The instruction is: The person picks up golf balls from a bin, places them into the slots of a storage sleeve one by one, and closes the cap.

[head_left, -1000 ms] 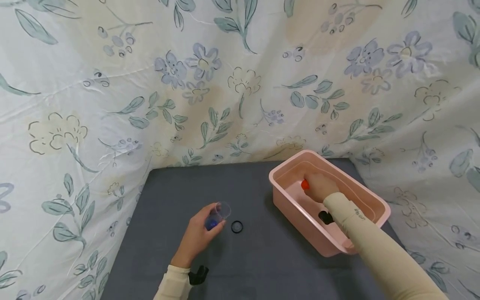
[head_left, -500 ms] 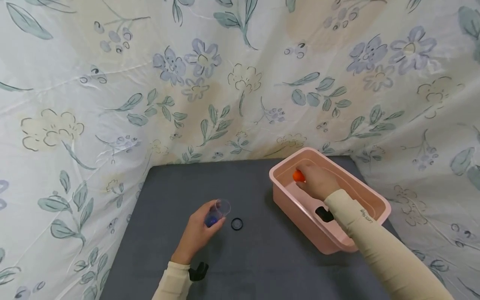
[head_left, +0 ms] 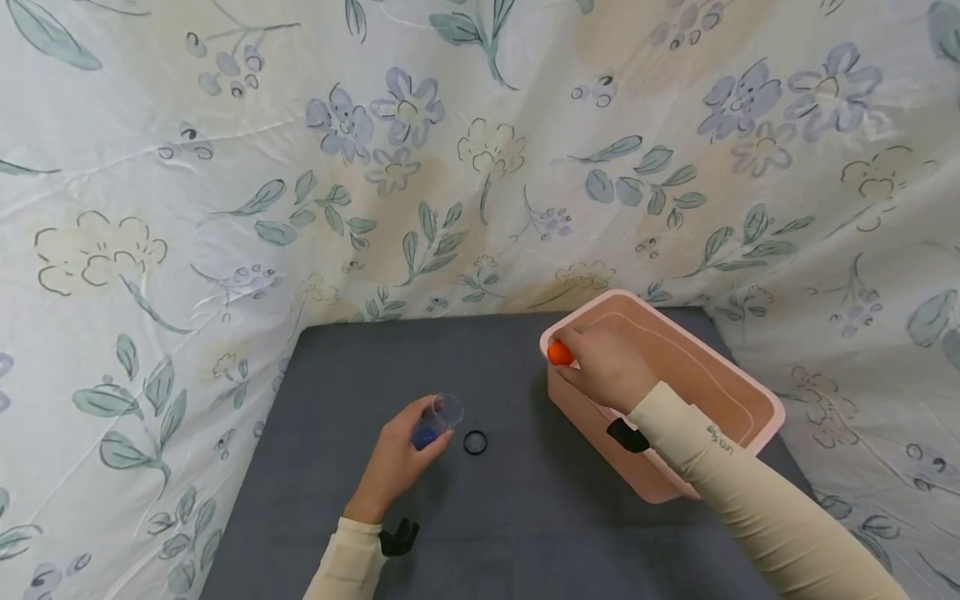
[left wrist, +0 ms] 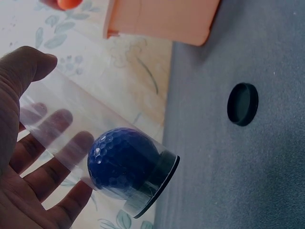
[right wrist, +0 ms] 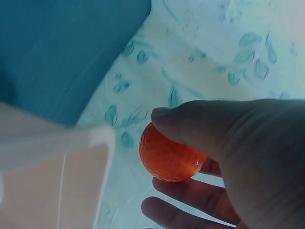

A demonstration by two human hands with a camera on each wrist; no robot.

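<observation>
My left hand (head_left: 401, 454) holds a clear plastic tube (left wrist: 71, 114) over the dark table, its fingers and thumb around the upper part. At the tube's bottom, above a black end cap (left wrist: 157, 188), lies a dark blue golf ball (left wrist: 123, 160). The tube's top end has no cover. My right hand (head_left: 611, 367) pinches an orange golf ball (right wrist: 169, 155) between thumb and fingers, at the left rim of the pink bin (head_left: 720, 367). On the table, just right of the tube, rests a black round cap (left wrist: 243, 104), apart from both hands.
The pink bin stands at the right of the dark table (head_left: 360, 358), its near side partly behind my right forearm. Floral cloth (head_left: 487, 167) hangs at the back and both sides of the table.
My right hand has risen from inside the bin and moved left to its rim, carrying the orange golf ball. The left hand keeps its hold on the tube, nearly still.
</observation>
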